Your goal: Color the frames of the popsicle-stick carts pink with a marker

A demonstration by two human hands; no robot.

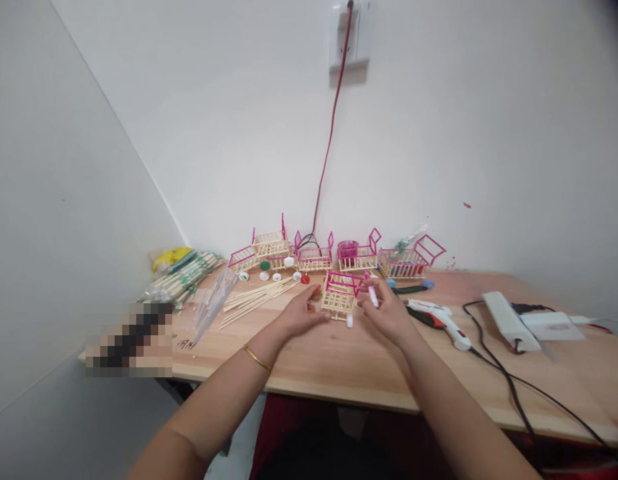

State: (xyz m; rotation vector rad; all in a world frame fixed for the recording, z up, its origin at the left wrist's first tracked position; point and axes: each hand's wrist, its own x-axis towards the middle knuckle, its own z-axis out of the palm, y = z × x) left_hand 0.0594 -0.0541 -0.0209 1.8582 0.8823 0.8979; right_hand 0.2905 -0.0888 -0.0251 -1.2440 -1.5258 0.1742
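My left hand (303, 313) is closed on the left side of a small cart made of wooden sticks (339, 303). The cart's upper rim is pink, its slatted body is bare wood, and a white wheel (349, 321) shows at its lower right corner. In my right hand (389, 313) is a pink and white marker pen (372, 293), pinched between thumb and fingers, its pink end upward beside the cart's rim. The fingertips of my left hand are partly hidden behind the cart.
Several similar stick carts (313, 263) line the wall, one holding a pink cup (347, 252). Loose sticks (259, 300) and bottle caps lie at left, near bundled skewers (189, 277). At right are a glue gun (446, 320), pliers, cables and a white power strip (511, 320).
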